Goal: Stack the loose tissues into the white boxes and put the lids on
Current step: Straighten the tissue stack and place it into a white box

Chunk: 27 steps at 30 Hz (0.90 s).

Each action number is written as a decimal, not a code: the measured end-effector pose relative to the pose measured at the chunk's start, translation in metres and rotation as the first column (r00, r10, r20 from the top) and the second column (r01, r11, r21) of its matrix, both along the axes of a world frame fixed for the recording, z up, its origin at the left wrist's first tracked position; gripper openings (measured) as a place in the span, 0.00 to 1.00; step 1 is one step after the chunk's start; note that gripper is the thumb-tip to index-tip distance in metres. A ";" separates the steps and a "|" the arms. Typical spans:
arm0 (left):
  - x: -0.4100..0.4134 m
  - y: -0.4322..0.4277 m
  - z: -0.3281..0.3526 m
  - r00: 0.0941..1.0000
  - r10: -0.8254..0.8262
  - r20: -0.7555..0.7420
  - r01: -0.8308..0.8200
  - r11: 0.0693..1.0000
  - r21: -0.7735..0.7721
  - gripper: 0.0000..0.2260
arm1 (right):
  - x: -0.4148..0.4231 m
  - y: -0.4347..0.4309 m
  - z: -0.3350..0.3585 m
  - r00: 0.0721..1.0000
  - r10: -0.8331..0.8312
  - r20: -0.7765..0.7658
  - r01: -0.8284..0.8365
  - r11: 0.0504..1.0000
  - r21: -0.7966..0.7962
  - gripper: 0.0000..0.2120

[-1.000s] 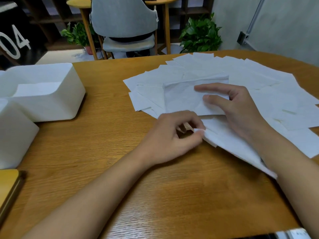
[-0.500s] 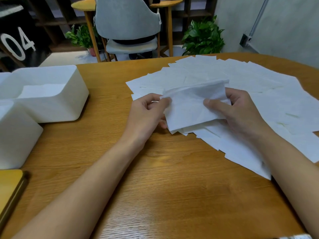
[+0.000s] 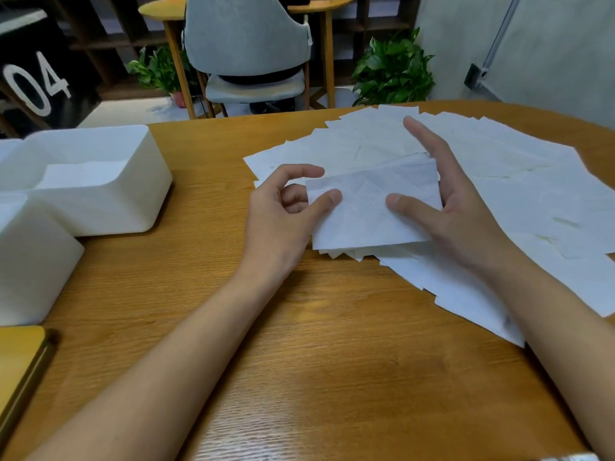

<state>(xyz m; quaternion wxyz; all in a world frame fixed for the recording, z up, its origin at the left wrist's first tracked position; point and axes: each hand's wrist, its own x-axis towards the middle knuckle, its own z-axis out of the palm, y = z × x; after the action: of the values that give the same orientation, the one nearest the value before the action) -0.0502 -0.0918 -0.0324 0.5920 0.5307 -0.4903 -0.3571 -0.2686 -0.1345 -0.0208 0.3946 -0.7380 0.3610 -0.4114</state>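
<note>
- Since half a second ago, both hands have lowered the small stack of white paper tissues [image 3: 369, 207] slightly, and the right hand's [image 3: 456, 207] fingers have opened out along its right edge.
- Left hand [image 3: 283, 211]: its grip pinches the stack's left edge, thumb on top, index finger curled above.
- Right hand: thumb pressed on the top sheet, the other fingers spread straight along the far right side; whether they clamp from below cannot be told.
- Stack sits just above the near left part of the wide spread of loose white tissues [image 3: 499, 181], which fans across the right half of the wooden bench [image 3: 332, 361].
- At far left, an open white rectangular plastic box [image 3: 109, 194] holds a layer of tissues; a second white box [image 3: 30, 261] stands touching its near corner.
- A yellow flat object [image 3: 20, 361] lies at the near left edge.
</note>
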 end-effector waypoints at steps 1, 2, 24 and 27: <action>-0.001 0.000 -0.001 1.000 0.000 -0.002 0.000 1.000 0.009 0.12 | 0.001 0.001 0.000 0.999 -0.012 -0.032 0.011 0.999 -0.039 0.36; -0.003 0.001 -0.001 1.000 0.003 -0.002 -0.003 1.000 0.012 0.12 | 0.001 0.002 0.000 0.998 -0.028 -0.056 0.024 0.997 -0.078 0.36; -0.005 0.005 -0.011 0.958 -0.222 0.182 0.235 0.971 -0.050 0.29 | 0.003 -0.001 -0.009 0.991 -0.097 -0.094 0.085 0.989 -0.119 0.50; -0.007 0.006 -0.008 0.959 -0.193 0.206 0.209 0.976 -0.061 0.21 | 0.004 0.000 -0.010 0.987 -0.132 -0.091 0.121 0.985 -0.123 0.46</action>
<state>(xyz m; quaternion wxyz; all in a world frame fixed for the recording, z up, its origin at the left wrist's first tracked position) -0.0576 -0.0860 -0.0406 0.5221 0.4863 -0.6125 -0.3402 -0.2650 -0.1343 -0.0306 0.3052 -0.7550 0.4014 -0.4192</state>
